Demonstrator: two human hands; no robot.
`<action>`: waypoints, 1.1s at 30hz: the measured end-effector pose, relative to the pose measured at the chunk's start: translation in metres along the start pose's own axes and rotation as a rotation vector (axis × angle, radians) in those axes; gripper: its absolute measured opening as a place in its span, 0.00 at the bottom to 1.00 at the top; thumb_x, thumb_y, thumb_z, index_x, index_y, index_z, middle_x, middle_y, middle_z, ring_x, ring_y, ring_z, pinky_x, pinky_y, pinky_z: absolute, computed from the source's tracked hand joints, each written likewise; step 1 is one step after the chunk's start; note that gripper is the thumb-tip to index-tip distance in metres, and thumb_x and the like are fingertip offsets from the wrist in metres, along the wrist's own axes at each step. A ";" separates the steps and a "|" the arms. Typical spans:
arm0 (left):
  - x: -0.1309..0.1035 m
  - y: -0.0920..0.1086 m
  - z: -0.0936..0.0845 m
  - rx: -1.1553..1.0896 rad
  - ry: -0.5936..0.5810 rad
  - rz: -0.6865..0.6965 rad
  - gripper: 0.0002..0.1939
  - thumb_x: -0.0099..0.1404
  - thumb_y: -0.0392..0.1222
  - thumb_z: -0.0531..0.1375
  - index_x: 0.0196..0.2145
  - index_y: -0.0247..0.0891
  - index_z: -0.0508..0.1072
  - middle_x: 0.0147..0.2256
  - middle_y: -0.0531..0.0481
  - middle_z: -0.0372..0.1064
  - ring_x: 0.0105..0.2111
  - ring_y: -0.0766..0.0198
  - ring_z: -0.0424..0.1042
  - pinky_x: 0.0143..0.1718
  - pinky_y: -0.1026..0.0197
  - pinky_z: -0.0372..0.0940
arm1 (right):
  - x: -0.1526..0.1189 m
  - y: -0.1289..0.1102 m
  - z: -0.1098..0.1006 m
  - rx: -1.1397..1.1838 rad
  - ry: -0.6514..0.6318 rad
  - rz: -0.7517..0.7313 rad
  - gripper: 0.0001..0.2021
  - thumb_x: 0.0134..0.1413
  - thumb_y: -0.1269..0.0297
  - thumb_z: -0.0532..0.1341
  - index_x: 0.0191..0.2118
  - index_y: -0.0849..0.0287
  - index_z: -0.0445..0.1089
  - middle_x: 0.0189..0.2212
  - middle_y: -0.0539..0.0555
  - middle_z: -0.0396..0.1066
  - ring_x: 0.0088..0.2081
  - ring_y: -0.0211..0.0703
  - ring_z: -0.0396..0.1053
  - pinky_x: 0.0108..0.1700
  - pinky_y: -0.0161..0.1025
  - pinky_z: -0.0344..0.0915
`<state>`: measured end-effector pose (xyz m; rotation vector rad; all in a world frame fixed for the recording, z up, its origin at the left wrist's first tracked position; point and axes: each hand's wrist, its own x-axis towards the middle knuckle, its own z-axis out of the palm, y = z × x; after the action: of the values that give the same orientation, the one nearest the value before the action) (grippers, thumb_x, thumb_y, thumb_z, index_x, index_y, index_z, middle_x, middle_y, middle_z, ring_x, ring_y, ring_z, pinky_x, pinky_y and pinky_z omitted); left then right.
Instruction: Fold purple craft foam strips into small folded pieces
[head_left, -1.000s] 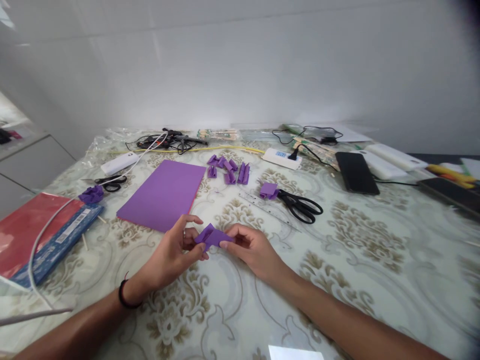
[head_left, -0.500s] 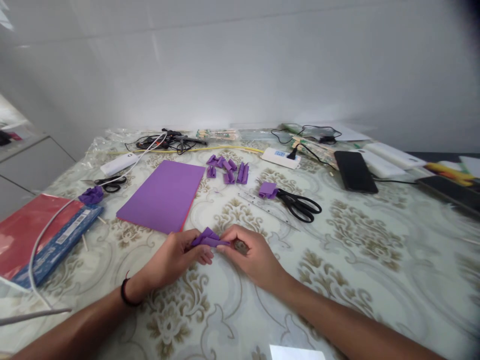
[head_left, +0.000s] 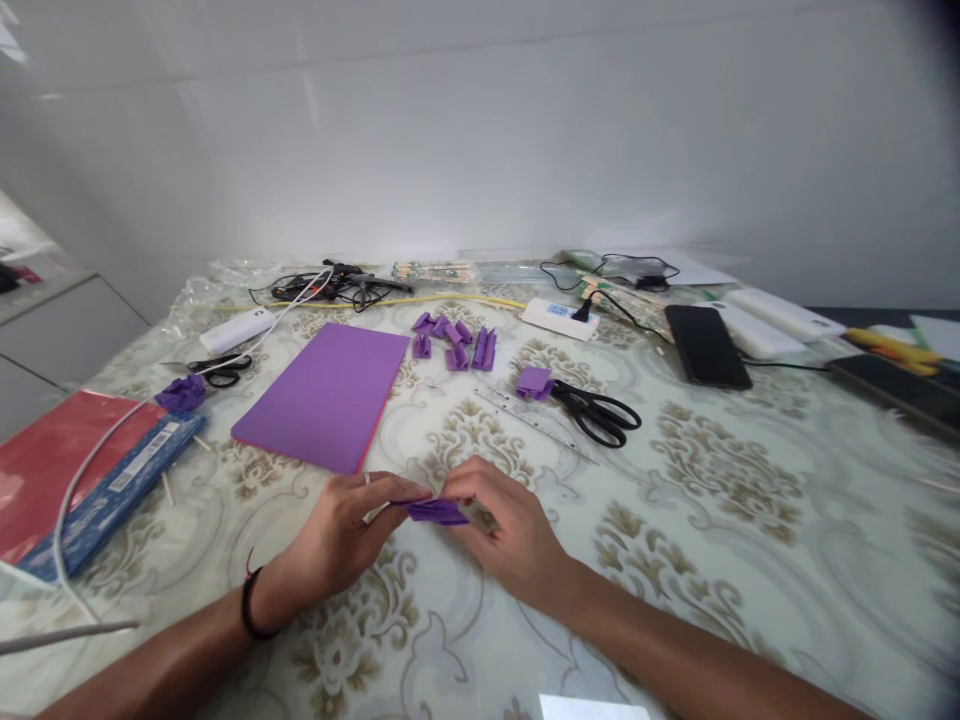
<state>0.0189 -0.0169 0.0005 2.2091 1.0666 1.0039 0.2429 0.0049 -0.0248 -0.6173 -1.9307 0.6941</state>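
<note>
Pinching a folded paper at both ends, the left hand and right hand hold it between them over the table. Just past the left knuckles I see a purple sheet; beyond lie small folded pieces, with a ruler, scissors and phone off rightward.
</note>
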 end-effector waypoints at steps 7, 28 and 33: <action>0.003 0.005 -0.002 -0.059 -0.042 0.051 0.12 0.68 0.29 0.61 0.47 0.35 0.78 0.40 0.44 0.82 0.39 0.60 0.81 0.41 0.63 0.72 | -0.002 -0.007 0.001 -0.088 0.035 -0.113 0.06 0.66 0.76 0.58 0.41 0.56 0.68 0.36 0.53 0.71 0.36 0.42 0.69 0.39 0.38 0.67; 0.006 0.015 -0.005 -0.251 -0.227 -0.172 0.13 0.74 0.42 0.61 0.33 0.35 0.81 0.28 0.49 0.80 0.28 0.67 0.77 0.31 0.69 0.66 | 0.005 -0.025 -0.005 0.161 -0.024 0.089 0.07 0.63 0.72 0.60 0.33 0.57 0.69 0.30 0.51 0.69 0.31 0.39 0.66 0.34 0.36 0.64; 0.006 0.017 -0.007 -0.372 -0.313 -0.287 0.18 0.73 0.47 0.60 0.31 0.33 0.81 0.25 0.46 0.79 0.24 0.65 0.74 0.28 0.67 0.65 | 0.005 -0.031 -0.006 0.261 -0.055 0.216 0.15 0.62 0.67 0.62 0.25 0.56 0.59 0.24 0.48 0.64 0.28 0.39 0.62 0.33 0.38 0.59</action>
<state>0.0238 -0.0213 0.0182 1.7779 0.9318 0.6435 0.2419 -0.0122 0.0018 -0.6525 -1.7988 1.0899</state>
